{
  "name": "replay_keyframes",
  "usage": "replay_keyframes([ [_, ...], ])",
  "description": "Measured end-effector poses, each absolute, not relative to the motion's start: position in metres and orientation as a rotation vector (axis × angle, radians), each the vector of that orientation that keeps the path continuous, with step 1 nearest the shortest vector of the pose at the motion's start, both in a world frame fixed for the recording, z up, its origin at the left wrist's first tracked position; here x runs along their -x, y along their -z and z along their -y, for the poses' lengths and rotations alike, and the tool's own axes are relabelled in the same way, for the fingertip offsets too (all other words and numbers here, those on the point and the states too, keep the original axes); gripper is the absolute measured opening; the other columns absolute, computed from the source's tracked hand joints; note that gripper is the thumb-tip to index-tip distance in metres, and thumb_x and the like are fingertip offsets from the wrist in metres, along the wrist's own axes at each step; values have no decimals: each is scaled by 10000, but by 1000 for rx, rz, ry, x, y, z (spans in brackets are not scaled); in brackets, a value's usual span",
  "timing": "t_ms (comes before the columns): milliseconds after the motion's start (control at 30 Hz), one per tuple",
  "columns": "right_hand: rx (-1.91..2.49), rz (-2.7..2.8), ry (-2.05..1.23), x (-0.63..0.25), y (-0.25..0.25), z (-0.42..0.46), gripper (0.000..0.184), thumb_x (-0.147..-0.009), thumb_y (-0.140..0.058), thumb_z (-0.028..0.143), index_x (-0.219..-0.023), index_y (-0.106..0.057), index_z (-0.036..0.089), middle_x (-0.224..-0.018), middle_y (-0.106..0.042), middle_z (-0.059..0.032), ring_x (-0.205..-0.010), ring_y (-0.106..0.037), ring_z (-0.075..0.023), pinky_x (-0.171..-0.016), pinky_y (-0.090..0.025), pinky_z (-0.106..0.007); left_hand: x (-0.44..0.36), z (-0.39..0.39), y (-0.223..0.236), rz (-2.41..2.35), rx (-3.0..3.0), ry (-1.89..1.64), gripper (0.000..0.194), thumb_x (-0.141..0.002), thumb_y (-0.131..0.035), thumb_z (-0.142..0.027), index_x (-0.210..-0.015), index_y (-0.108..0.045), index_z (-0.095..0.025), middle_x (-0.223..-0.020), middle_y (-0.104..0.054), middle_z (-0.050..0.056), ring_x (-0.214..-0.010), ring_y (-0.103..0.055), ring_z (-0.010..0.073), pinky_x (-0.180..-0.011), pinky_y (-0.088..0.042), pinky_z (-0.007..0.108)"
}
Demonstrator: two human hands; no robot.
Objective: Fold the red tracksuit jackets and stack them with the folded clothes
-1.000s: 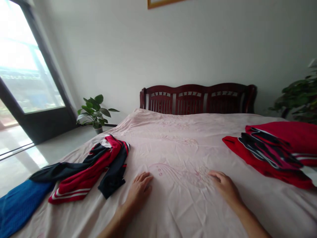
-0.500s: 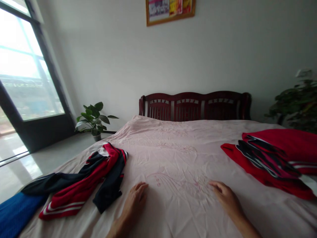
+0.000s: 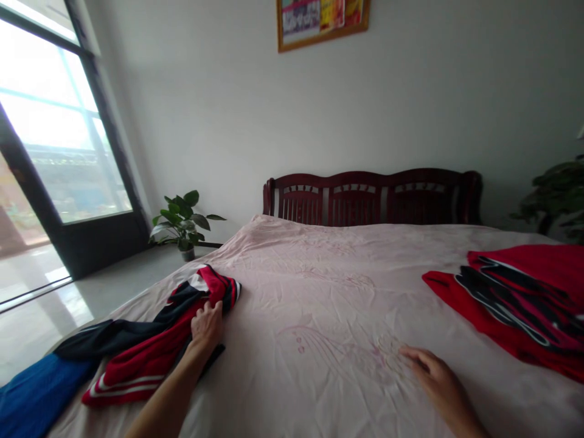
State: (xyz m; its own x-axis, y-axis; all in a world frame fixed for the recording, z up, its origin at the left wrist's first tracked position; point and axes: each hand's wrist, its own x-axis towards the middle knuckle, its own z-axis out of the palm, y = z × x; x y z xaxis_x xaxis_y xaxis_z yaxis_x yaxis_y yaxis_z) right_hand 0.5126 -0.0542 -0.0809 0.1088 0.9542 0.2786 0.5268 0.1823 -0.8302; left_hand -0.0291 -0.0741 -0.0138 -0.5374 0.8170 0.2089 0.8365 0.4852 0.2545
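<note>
A crumpled red, black and white garment [image 3: 150, 340] lies on the left side of a pink bedsheet [image 3: 328, 292]. My left hand [image 3: 207, 325] rests on top of that garment with its fingers curled into the cloth. My right hand [image 3: 435, 380] lies on the bare sheet at the lower right, fingers loosely spread and holding nothing. A pile of red and black striped clothes [image 3: 515, 298] sits further right, apart from my right hand.
A blue cloth [image 3: 31, 395] lies at the bed's left corner. A dark wooden headboard [image 3: 371, 198] stands at the far end. A potted plant [image 3: 182, 222] sits on the floor by a large window [image 3: 50, 140]; another plant [image 3: 559, 194] is at the right.
My left hand has moved left from the bare sheet onto the red and black garment and closed on it. My right hand stays on the sheet.
</note>
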Motion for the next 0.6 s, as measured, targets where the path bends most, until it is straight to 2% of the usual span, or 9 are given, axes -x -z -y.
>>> replay_keyframes([
  [67, 1469, 1539, -589, -511, 78, 56, 420, -665, -513, 479, -865, -753, 198, -994, -755, -118, -1007, -681, -303, -981, -506, -420, 46, 65, 0, 2713, 1478, 569, 398, -803, -468, -147, -1111, -718, -186, -1158, -678, 205, -1068, -651, 361, -833, -508, 451],
  [133, 1474, 1539, -587, -509, 76, 58, 421, -670, -501, 474, -862, -753, 197, -994, -754, -118, -1006, -680, -296, -983, -504, -418, 58, 55, -19, 2775, 1437, 675, 315, -755, -518, -176, -984, -733, -166, -978, -713, 186, -947, -684, 352, -736, -519, 402],
  [233, 1478, 1539, -575, -507, 76, 58, 411, -682, -503, 471, -861, -756, 201, -994, -754, -112, -1007, -679, -288, -981, -502, -413, 58, 40, -51, 2772, 1444, 910, 273, -704, -536, -195, -903, -716, -145, -738, -685, 119, -754, -686, 299, -620, -500, 339],
  [300, 1484, 1528, -574, -506, 77, 58, 400, -685, -513, 474, -854, -758, 207, -995, -755, -107, -1012, -678, -288, -981, -500, -414, 36, 35, -65, 2680, 1581, 1095, 291, -697, -506, -190, -905, -703, -140, -655, -647, 61, -654, -656, 238, -578, -487, 298],
  [400, 1514, 1474, -616, -506, 75, 58, 390, -670, -541, 487, -852, -762, 222, -1010, -759, -99, -1027, -679, -294, -982, -500, -410, -28, 48, -60, 2472, 1983, 1283, 304, -698, -473, -174, -906, -693, -152, -663, -639, 4, -620, -619, 158, -576, -483, 240],
  [467, 1547, 1397, -648, -507, 72, 60, 416, -681, -560, 510, -911, -761, 227, -1052, -757, -95, -1045, -677, -295, -981, -500, -408, -79, 73, -46, 2323, 2342, 1268, 239, -659, -516, -149, -818, -693, -164, -670, -652, -18, -623, -607, 131, -577, -469, 209],
  [533, 1556, 1308, -652, -509, 70, 63, 468, -701, -560, 540, -981, -749, 217, -1108, -745, -101, -1087, -663, -299, -1003, -488, -415, -122, 105, -33, 2111, 2842, 1092, 189, -558, -623, -105, -717, -695, -178, -614, -652, -48, -577, -592, 116, -554, -451, 190],
  [567, 1544, 1269, -642, -510, 69, 66, 494, -710, -551, 555, -1006, -741, 208, -1132, -738, -106, -1113, -652, -302, -1018, -479, -419, -137, 122, -31, 1754, 3297, 830, 245, -611, -639, -114, -826, -725, -195, -729, -710, -37, -650, -629, 122, -613, -473, 193],
  [600, 1531, 1231, -631, -510, 68, 68, 515, -714, -542, 567, -1020, -733, 199, -1148, -731, -111, -1134, -641, -307, -1030, -472, -423, -147, 136, -31, 1534, 3495, 654, 301, -656, -673, -150, -940, -738, -223, -847, -743, -25, -734, -659, 136, -666, -488, 201],
])
